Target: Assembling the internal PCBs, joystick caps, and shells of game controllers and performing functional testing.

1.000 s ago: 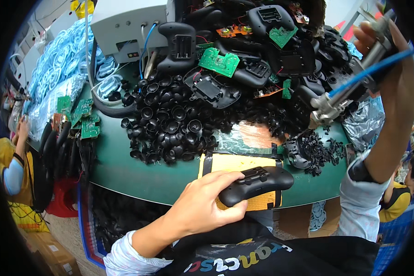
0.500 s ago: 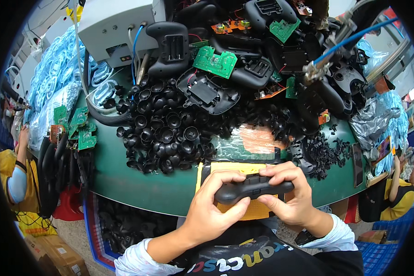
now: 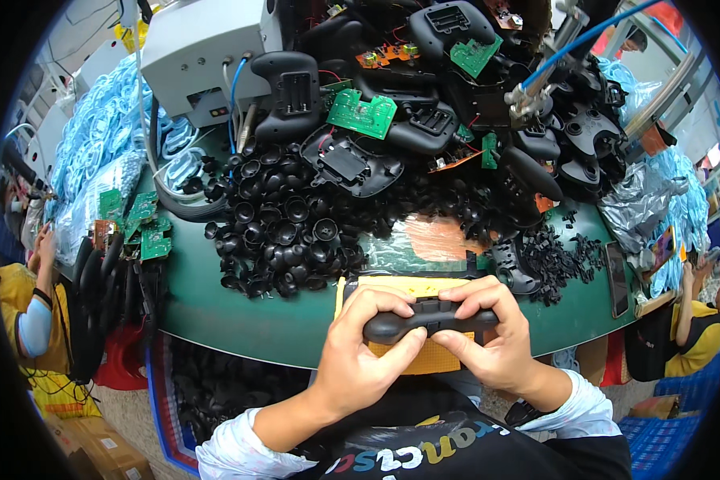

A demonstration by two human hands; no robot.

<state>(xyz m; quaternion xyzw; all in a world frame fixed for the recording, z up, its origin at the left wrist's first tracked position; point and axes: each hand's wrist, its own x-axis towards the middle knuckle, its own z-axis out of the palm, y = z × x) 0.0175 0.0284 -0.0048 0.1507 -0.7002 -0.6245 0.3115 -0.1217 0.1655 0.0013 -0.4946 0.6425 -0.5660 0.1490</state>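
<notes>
Both hands on one black controller (image 3: 430,322) at the table's (image 3: 216,304) near edge.
Left hand (image 3: 370,352) and right hand (image 3: 488,340) wrap its two grips, fingers closed around the shell, thumbs underneath, over a yellow pad (image 3: 392,286). Behind it: a pile of black caps (image 3: 284,232), more shells (image 3: 352,160), green boards (image 3: 362,114), a hanging tool on a blue hose (image 3: 572,48).

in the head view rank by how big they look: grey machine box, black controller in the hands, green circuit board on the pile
1. grey machine box
2. black controller, though nearness to the camera enlarges it
3. green circuit board
</notes>
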